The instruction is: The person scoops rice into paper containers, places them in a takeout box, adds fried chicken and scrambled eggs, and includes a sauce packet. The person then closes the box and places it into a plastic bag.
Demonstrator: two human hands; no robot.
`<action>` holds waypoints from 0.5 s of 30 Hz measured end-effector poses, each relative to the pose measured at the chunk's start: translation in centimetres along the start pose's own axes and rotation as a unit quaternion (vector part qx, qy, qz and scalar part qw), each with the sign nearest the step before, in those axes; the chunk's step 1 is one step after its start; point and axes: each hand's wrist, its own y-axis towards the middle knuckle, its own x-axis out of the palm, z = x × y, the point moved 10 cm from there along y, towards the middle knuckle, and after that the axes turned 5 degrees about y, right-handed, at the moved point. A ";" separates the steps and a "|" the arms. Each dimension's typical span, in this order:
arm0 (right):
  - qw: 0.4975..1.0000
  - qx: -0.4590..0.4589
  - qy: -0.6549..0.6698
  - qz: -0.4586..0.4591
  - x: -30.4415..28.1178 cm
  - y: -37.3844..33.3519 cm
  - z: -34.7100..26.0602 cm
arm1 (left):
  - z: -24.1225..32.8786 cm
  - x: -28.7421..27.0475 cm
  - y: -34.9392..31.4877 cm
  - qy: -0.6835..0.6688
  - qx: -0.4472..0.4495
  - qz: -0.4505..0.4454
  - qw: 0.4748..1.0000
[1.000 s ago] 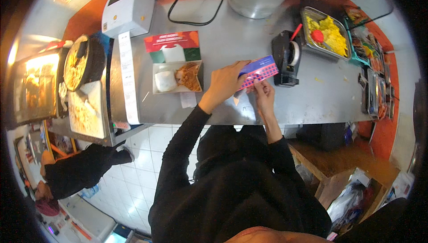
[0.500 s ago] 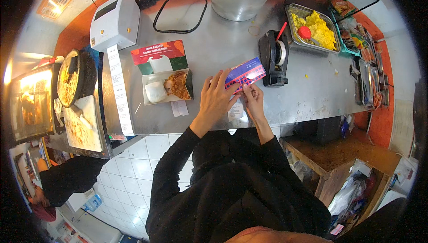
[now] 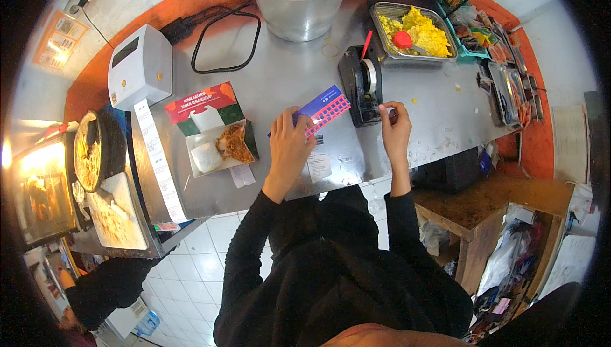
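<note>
My left hand (image 3: pixel 289 151) grips the near left end of a slim blue-and-pink cardboard box (image 3: pixel 326 110), fingers over its top and thumb at the near edge. My right hand (image 3: pixel 396 132) is at the near right side of a black tape dispenser (image 3: pixel 359 89), its fingers curled together. Whatever those fingers hold is too small to make out. Left of my left hand stands an open meal box (image 3: pixel 243 121) with a red and green lid, holding a white wrapped portion (image 3: pixel 207 157) and fried chicken (image 3: pixel 234 144).
A white label printer (image 3: pixel 141 70) trails a long paper strip (image 3: pixel 159 162). At the back are a clear plastic tub (image 3: pixel 299 13) and a metal tray (image 3: pixel 415 56) of yellow food. Slips of paper (image 3: pixel 319 167) lie near the front edge. Another person's dark sleeve (image 3: pixel 108 290) shows lower left.
My right hand has left the blue-and-pink box and moved right to the tape dispenser. The box is now in my left hand alone, turned slightly. The whole view has shifted.
</note>
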 end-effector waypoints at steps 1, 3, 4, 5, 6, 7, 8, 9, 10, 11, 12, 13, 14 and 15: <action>1.000 0.012 -0.008 -0.016 0.5 0.9 2.5 | 0.0 0.2 0.5 -0.011 0.008 -0.008 1.000; 0.991 0.076 0.080 -0.070 1.7 1.7 5.2 | 0.1 0.2 1.2 -0.018 0.033 -0.011 0.999; 0.971 0.129 0.171 -0.103 2.4 1.6 6.1 | 0.2 0.2 1.4 -0.022 0.045 -0.012 0.999; 0.939 0.180 0.260 -0.134 3.3 1.3 6.8 | 0.1 0.3 1.7 -0.030 0.044 -0.020 0.998; 0.911 0.189 0.355 -0.093 3.3 0.4 7.1 | -0.1 0.6 1.7 -0.038 0.039 -0.028 0.998; 0.872 0.183 0.448 -0.066 3.3 -0.6 7.3 | -0.3 0.9 1.7 -0.047 0.036 -0.035 0.998; 0.825 0.176 0.536 -0.038 3.2 -1.6 7.7 | -0.5 1.0 1.8 -0.050 0.038 -0.031 0.998; 0.768 0.167 0.618 -0.009 2.9 -2.6 8.1 | -0.6 1.3 2.0 -0.053 0.041 -0.028 0.997; 0.821 0.159 0.549 0.001 2.4 -3.3 8.4 | -0.7 1.4 2.1 -0.056 0.044 -0.025 0.997; 0.896 0.107 0.431 0.000 1.9 -3.1 8.3 | -0.8 1.4 2.0 -0.064 0.046 -0.019 0.997; 0.951 0.052 0.303 0.001 1.5 -3.0 7.1 | -0.7 1.2 2.1 -0.072 0.049 -0.014 0.996; 0.986 -0.003 0.169 0.001 1.3 -3.0 5.8 | -0.7 1.1 2.1 -0.079 0.052 -0.008 0.995; 0.994 -0.013 0.105 0.021 0.9 -2.6 5.4 | -0.9 1.1 2.1 -0.078 0.052 0.000 0.996; 0.998 -0.021 0.057 0.017 0.6 -2.4 3.9 | -1.2 0.8 2.0 -0.074 0.051 0.008 0.996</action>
